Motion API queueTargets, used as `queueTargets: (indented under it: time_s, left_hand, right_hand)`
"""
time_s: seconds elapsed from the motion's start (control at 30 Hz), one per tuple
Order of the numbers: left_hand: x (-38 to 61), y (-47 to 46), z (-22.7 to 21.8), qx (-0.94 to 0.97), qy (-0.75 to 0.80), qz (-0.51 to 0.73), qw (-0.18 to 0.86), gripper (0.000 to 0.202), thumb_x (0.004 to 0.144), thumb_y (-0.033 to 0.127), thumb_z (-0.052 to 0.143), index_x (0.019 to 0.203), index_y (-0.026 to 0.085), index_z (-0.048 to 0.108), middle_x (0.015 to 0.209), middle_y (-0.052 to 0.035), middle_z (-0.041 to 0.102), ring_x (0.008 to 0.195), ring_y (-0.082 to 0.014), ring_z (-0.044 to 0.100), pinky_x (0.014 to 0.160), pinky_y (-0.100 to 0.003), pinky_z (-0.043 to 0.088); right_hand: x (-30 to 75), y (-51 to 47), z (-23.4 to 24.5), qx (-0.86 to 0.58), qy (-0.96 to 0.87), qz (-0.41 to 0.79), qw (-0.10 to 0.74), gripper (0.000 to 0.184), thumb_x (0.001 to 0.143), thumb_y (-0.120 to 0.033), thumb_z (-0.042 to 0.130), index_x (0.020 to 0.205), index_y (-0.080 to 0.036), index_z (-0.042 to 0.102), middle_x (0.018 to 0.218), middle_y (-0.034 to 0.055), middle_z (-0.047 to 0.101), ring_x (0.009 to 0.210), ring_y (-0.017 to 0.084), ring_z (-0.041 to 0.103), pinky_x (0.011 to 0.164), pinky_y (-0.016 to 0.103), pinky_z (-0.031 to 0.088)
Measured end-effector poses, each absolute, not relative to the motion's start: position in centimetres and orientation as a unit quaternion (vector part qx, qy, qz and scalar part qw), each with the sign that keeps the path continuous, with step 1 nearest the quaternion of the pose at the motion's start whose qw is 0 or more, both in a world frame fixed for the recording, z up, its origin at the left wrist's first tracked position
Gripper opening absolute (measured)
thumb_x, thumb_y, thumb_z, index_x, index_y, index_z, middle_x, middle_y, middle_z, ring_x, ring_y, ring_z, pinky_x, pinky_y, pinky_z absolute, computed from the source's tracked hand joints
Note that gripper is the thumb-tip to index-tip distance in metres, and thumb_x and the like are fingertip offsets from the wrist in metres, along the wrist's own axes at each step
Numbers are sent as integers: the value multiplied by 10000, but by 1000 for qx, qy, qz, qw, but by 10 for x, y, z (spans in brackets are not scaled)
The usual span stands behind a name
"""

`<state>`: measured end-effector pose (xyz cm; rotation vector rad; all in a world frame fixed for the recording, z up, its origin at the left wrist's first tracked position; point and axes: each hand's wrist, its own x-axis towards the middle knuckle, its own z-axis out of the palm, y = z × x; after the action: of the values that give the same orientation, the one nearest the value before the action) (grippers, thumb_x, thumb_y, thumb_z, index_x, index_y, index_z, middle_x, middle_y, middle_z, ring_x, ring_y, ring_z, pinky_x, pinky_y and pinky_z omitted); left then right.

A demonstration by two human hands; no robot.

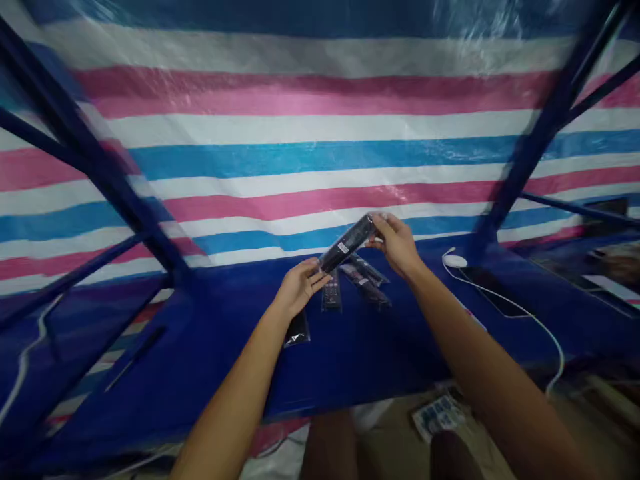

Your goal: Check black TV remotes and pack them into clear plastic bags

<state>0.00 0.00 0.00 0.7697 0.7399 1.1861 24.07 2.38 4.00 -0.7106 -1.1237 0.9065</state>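
Note:
Between my two hands a black remote control in a clear plastic sleeve (347, 244) is held up at a slant, with a small white label on its face. My left hand (299, 285) pinches its lower left end. The fingers of my right hand (395, 241) are closed on its upper right end. Below it on the blue surface lie a bagged remote with its buttons showing (331, 293) and two more wrapped dark remotes (367, 283), partly overlapping. Another dark wrapped item (298, 329) rests beside my left wrist, partly hidden by it.
The blue shelf (350, 360) has metal posts (530, 147) at both sides and a striped plastic sheet (310, 160) behind. To the right are a white round charger with a cable (455, 262) and a dark flat device (493, 290). A thin dark stick (137, 353) lies left.

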Motion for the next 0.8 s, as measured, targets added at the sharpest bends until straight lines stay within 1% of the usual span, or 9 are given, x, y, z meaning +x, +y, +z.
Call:
queueTargets:
  time_s: [0.1, 0.17, 0.27, 0.33, 0.43, 0.53, 0.67, 0.73, 0.8]
  left_hand:
    - [-3, -3, 1, 353, 268, 501, 743, 474, 672, 58, 592, 1139, 120, 647, 1078, -126, 746, 941, -247, 742, 957, -471, 599]
    - [-3, -6, 2, 374, 233, 473, 763, 524, 676, 108, 582, 1194, 118, 659, 1115, -148, 743, 957, -274, 739, 918, -494, 613]
    - [-1, -11, 3, 436, 228, 427, 759, 418, 815, 209, 639, 1224, 134, 682, 1111, -160, 744, 996, -285, 731, 850, -436, 635]
    - [1, -14, 3, 475, 261, 414, 731, 382, 861, 227, 729, 1236, 167, 684, 1145, -149, 739, 1051, -284, 727, 829, -387, 640]
    - [1, -16, 5, 514, 306, 405, 691, 509, 823, 163, 833, 1301, 195, 660, 1216, -150, 723, 1120, -296, 726, 799, -332, 640]
    - [-8, -14, 8, 542, 318, 382, 678, 562, 842, 176, 839, 1369, 183, 643, 1225, -184, 726, 1115, -297, 740, 751, -278, 631]
    - [-25, -8, 14, 560, 324, 387, 657, 477, 856, 201, 831, 1316, 173, 708, 1169, -185, 753, 1007, -256, 772, 658, -215, 611]
    - [-30, -5, 15, 544, 327, 421, 648, 433, 840, 182, 836, 1261, 153, 737, 1151, -178, 758, 950, -239, 778, 621, -203, 606]
    - [-31, -2, 18, 508, 321, 480, 639, 403, 819, 153, 837, 1211, 137, 745, 1146, -162, 757, 906, -225, 779, 597, -202, 606]
  right_hand:
    - [246, 24, 63, -346, -552, 379, 657, 451, 728, -570, 858, 962, -202, 741, 751, -8, 673, 589, 109, 600, 572, 267, 623]
    - [247, 22, 70, -358, -560, 369, 650, 441, 730, -553, 859, 961, -196, 744, 800, 14, 712, 579, 104, 595, 571, 270, 621]
    - [246, 19, 68, -366, -535, 376, 662, 395, 746, -516, 848, 944, -193, 738, 843, 25, 743, 570, 88, 577, 559, 246, 606]
    - [244, 17, 63, -361, -518, 392, 669, 370, 754, -485, 840, 947, -187, 736, 837, 20, 748, 565, 78, 566, 547, 221, 586]
    - [245, 16, 60, -344, -497, 407, 684, 324, 783, -435, 815, 963, -178, 735, 859, 28, 765, 572, 70, 564, 541, 194, 564]
    - [253, 18, 64, -337, -470, 398, 712, 246, 814, -385, 790, 934, -179, 730, 863, 33, 769, 567, 67, 563, 538, 184, 555]
    - [281, 26, 68, -315, -392, 379, 777, 167, 830, -321, 786, 871, -196, 684, 835, 4, 746, 549, 56, 563, 527, 159, 538]
    - [299, 30, 63, -303, -320, 367, 819, 161, 841, -285, 770, 826, -207, 630, 745, -30, 700, 535, 55, 562, 530, 149, 537]
    - [313, 31, 53, -309, -264, 363, 839, 158, 863, -260, 732, 819, -216, 587, 708, -46, 676, 532, 57, 570, 537, 145, 541]
